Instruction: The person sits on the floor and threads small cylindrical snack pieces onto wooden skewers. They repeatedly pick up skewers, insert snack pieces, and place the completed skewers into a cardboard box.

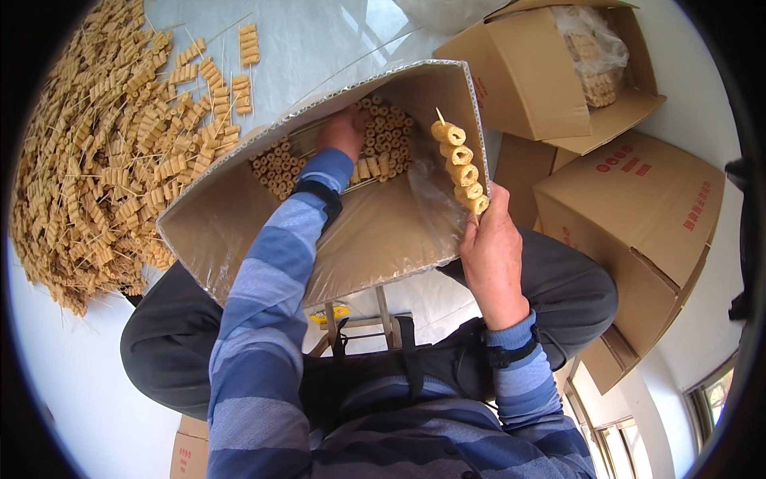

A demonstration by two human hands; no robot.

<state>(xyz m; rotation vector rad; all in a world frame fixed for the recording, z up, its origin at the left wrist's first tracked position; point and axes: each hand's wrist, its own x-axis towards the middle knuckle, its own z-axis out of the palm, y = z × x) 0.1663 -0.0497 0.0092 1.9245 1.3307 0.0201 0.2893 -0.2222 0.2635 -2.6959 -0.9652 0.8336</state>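
An open cardboard box (227,235) with a clear plastic liner tilts toward me between my knees. Packed inside are bundles of skewered tan rolls (391,140), many with their hollow ends facing up. Deep in the box, my left hand (343,134) rests against these rolls; its fingers are hidden. My right hand (491,255), beside the box's right edge, is closed round the lower end of a skewer (460,166). Several hollow tan rolls are threaded on that skewer, its pointed tip upward.
A large heap of skewered rolls (96,168) spreads over the floor at the left. Far right stands an open carton (527,80) with a plastic bag of skewers. A printed carton (630,215) sits near my right knee. A small wooden stool (363,323) shows below the box.
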